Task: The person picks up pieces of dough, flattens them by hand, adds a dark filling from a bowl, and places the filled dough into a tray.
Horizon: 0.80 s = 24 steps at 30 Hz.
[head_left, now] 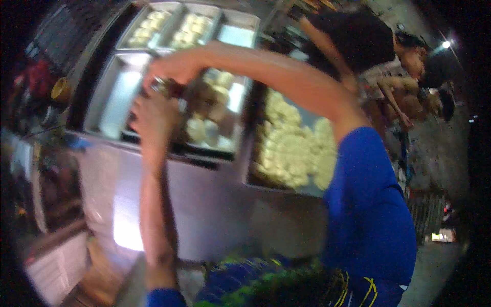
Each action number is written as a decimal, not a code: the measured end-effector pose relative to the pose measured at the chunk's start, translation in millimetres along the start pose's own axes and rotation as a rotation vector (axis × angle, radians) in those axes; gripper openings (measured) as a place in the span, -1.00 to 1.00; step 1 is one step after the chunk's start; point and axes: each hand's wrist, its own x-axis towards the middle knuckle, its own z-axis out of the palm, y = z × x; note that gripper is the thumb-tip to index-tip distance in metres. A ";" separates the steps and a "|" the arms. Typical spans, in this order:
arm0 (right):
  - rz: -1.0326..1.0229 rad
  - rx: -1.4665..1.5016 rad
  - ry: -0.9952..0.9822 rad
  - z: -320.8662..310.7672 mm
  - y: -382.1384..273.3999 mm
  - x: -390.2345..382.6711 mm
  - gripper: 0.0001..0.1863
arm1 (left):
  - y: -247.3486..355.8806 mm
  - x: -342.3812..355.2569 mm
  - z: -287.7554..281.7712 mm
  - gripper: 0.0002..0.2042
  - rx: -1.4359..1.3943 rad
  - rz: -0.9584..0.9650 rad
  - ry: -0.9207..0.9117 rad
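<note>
My left hand point(155, 116) and my right hand point(176, 69) meet over the border between two front metal trays. Their fingers look curled together round something dark with a small shiny part point(162, 85), too blurred to name. Left of them, the front left tray point(110, 105) shows its bright metal bottom. Under and beside my right wrist, several pale dough balls point(220, 87) sit in the front middle tray point(236, 105), partly hidden by my hands. My right forearm reaches across from the right, above a tray heaped with pale yellow dough pieces point(294, 151).
Behind stand two trays with rows of dough balls point(192, 30) and one metal tray point(238, 35) with a bare bottom. A metal worktop point(209, 204) lies between me and the trays. At the far right other people point(353, 38) are close by; a yellow round container point(60, 88) is at left.
</note>
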 end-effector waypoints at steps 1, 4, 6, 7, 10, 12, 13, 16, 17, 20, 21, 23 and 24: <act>-0.036 -0.052 0.032 -3.2 -6.6 3.6 -0.34 | -5.0 2.7 -2.3 -0.36 -0.051 0.036 -0.033; 0.211 -0.189 0.128 -22.4 -58.4 -11.9 -0.53 | -14.7 -9.1 -16.2 -0.36 -0.129 0.073 0.019; 0.209 -0.259 0.548 -24.6 -123.0 -51.8 -0.72 | -20.4 -36.5 -37.3 -0.51 -0.322 0.262 0.233; 0.332 -0.243 0.670 -18.9 -148.9 -80.3 -0.76 | -17.2 -45.3 -41.5 -0.53 -0.455 0.305 0.334; 0.904 -0.040 0.977 49.0 -265.7 -150.6 -0.83 | -15.9 -130.7 -61.9 -0.65 -0.706 0.286 0.532; 1.022 -0.004 0.903 111.5 -304.8 -174.5 -0.90 | -12.8 -183.2 -59.4 -0.74 -0.816 0.361 0.593; 1.081 -0.087 0.604 138.3 -313.9 -188.6 -0.76 | -11.5 -205.1 -55.8 -0.77 -0.820 0.341 0.451; 0.978 0.007 0.279 200.3 -303.2 -212.3 -0.80 | -6.1 -250.3 -35.6 -0.82 -1.030 0.359 0.038; 0.958 -0.040 0.334 215.2 -296.7 -213.2 -0.82 | -5.3 -260.9 -28.8 -0.84 -1.026 0.316 -0.034; 1.018 -0.145 0.350 240.8 -293.0 -211.9 -0.82 | -7.6 -292.0 -17.6 -0.87 -1.070 0.258 -0.186; 1.001 -0.194 0.400 242.1 -298.4 -212.9 -0.81 | -6.6 -305.1 -17.4 -0.87 -1.089 0.230 -0.211; 0.959 -0.174 0.526 235.6 -308.4 -212.5 -0.78 | -10.0 -317.8 -17.1 -0.86 -1.114 0.155 -0.274; 0.927 -0.106 0.608 228.0 -313.8 -213.6 -0.77 | -9.7 -323.7 -17.7 -0.85 -1.109 0.118 -0.305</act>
